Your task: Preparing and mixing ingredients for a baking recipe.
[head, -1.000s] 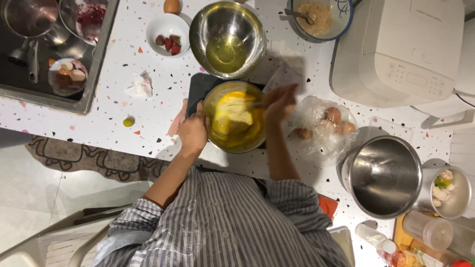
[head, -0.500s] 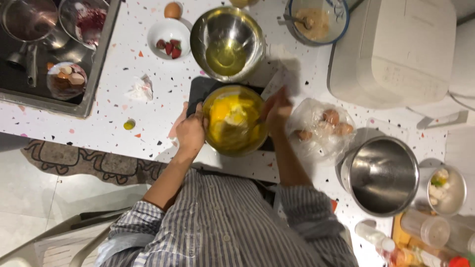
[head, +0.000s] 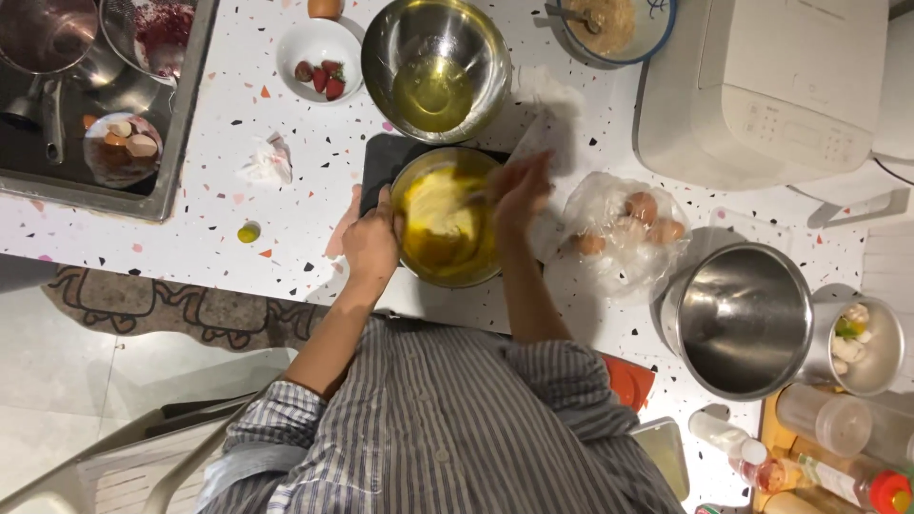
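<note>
Swinging from the bowl's right rim toward its far edge since a moment ago, the right hand point(head: 522, 190) is clenching a blurred utensil dipping left into the yellow batter. Left hand point(head: 371, 246) is gripping the near-left rim of the mixing bowl point(head: 447, 217), which is sitting between both hands on the dark board point(head: 381, 164).

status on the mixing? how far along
Done: eggs look separated, with clear whites in the steel bowl and broken shells in a dish in the sink. In hand: the left hand grips the rim of the bowl of yellow batter while the right hand, blurred, works a utensil in it. Left: the batter looks streaky and uneven; the whites sit unmixed, and whole eggs remain in the bag.
</note>
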